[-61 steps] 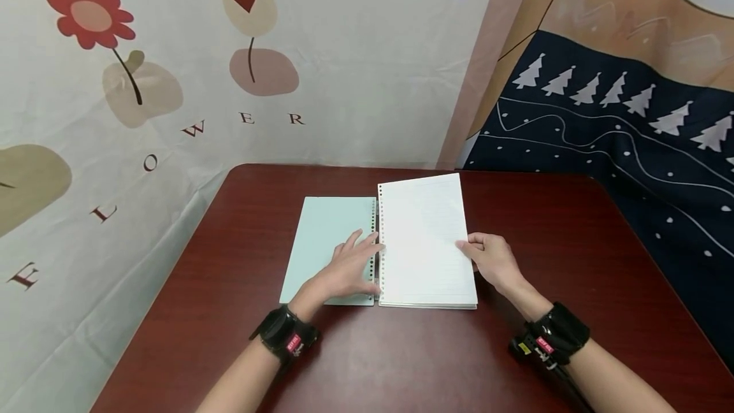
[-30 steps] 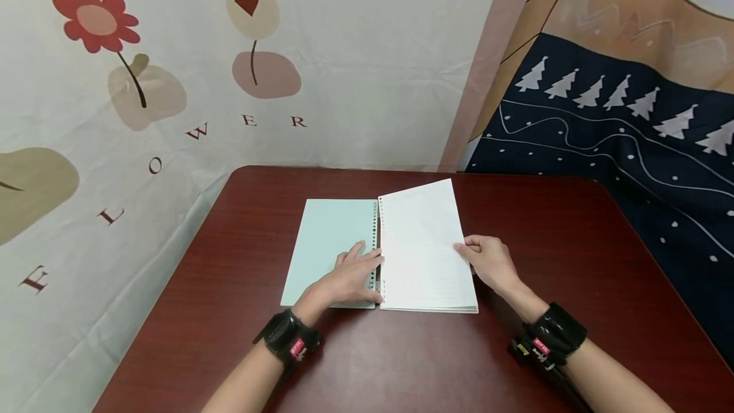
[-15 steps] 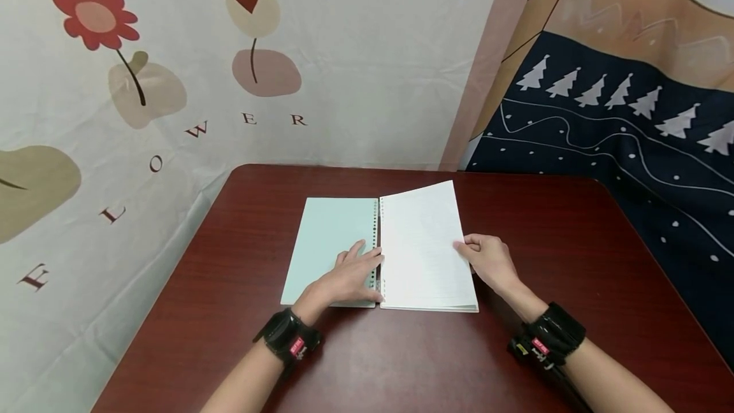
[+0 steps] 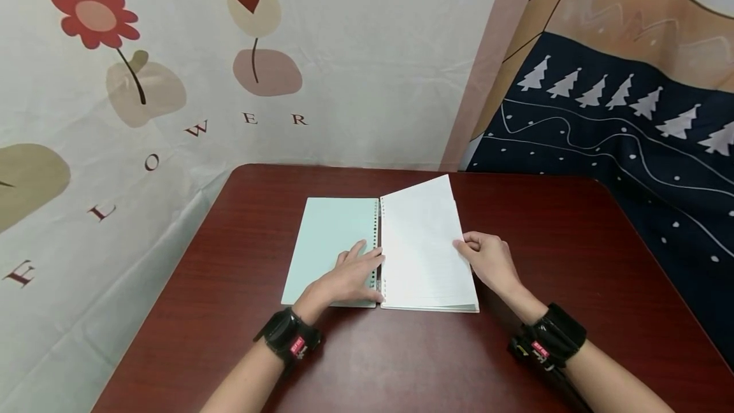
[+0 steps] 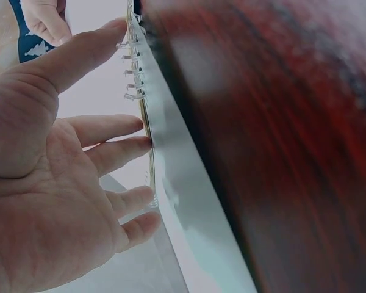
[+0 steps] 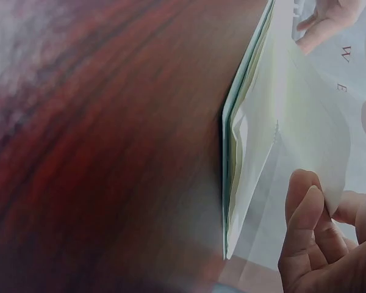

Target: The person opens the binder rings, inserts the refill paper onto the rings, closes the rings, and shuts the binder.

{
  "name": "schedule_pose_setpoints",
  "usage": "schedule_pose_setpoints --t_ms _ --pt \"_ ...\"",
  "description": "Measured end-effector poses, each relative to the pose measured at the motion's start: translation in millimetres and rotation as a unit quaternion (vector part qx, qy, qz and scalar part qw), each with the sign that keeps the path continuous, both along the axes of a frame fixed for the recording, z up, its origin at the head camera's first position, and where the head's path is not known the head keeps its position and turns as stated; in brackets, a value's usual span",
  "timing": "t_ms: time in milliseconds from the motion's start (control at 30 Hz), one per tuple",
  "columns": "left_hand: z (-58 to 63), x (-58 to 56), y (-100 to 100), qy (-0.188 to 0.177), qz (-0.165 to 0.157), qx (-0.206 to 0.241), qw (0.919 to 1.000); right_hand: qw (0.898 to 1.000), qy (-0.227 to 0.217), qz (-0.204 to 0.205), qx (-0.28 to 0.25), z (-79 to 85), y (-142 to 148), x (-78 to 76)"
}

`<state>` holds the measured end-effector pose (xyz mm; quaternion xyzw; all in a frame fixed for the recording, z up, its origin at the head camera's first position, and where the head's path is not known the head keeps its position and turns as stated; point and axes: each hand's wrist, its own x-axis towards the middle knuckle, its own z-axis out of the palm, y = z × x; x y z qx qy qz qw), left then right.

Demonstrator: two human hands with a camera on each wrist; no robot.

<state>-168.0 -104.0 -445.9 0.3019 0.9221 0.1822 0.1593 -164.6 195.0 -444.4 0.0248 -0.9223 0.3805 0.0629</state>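
A spiral notebook lies spread on the table, its pale green cover (image 4: 332, 222) on the left and a stack of white, faintly lined pages on the right. My right hand (image 4: 490, 261) pinches the outer edge of the top page (image 4: 421, 241) between thumb and fingers. That page is raised and bent, its upper edge slanting in the head view; the right wrist view shows it standing away from the sheets (image 6: 247, 165) below. My left hand (image 4: 351, 276) rests over the green cover, fingers spread, fingertips and thumb at the clear ring binding (image 5: 133, 73).
The notebook sits on a dark red-brown wooden table (image 4: 545, 228) with rounded far corners. Behind it hangs a pale cloth (image 4: 367, 50) with flower prints. A navy cloth (image 4: 573, 126) with white trees hangs at the right. Black straps (image 4: 556, 336) circle both wrists.
Over two seconds the top page's far corner has moved left and its upper edge has tilted more steeply. My right hand has drawn slightly left with it. My left hand has barely moved.
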Motion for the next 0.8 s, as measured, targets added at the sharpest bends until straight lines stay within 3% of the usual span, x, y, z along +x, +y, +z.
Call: schedule_pose_setpoints --t_ms 300,600,800 --pt "1.8 1.3 1.3 0.004 0.003 -0.009 0.9999 0.998 0.05 0.012 0.02 7.9 -5.7 -0.5" --pt "2.0 1.6 -1.6 0.011 -0.006 -0.009 0.9999 0.998 0.058 0.009 0.026 12.1 -10.2 -1.9" --pt "13.0 -4.9 1.1 -0.008 -0.024 -0.025 0.9994 0.997 0.065 0.013 0.035 14.6 -9.8 -2.4"
